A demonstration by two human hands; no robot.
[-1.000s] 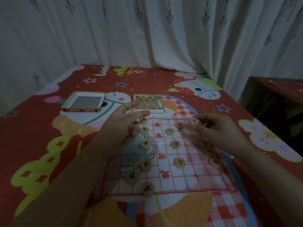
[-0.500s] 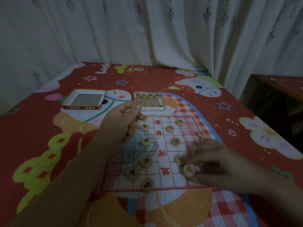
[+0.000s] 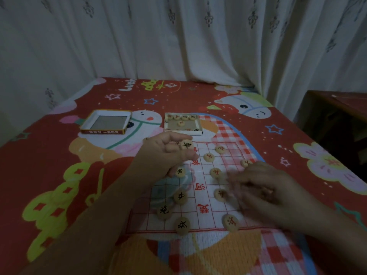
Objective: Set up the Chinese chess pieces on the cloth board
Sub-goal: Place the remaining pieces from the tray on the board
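Observation:
The white cloth board (image 3: 208, 223) with a red grid lies on a red cartoon blanket. Several black-lettered pieces stand in its left columns, one of them (image 3: 180, 197) near the middle. Red-lettered pieces stand to the right, one (image 3: 231, 222) on the near edge line. My left hand (image 3: 162, 155) hovers over the far left corner and pinches a black-lettered piece (image 3: 186, 144) between thumb and fingers. My right hand (image 3: 264, 187) is blurred over the board's right side, fingers pointing left, with nothing seen in them.
A small open box (image 3: 183, 125) with several pieces in it sits just beyond the board. Its lid (image 3: 106, 125) lies upturned to the left. Dark wooden furniture (image 3: 337, 116) stands at the right, and a pale curtain hangs behind.
My right hand carried a red piece from the far right to the near edge, set it down and drew back. My left hand turned its black piece face up.

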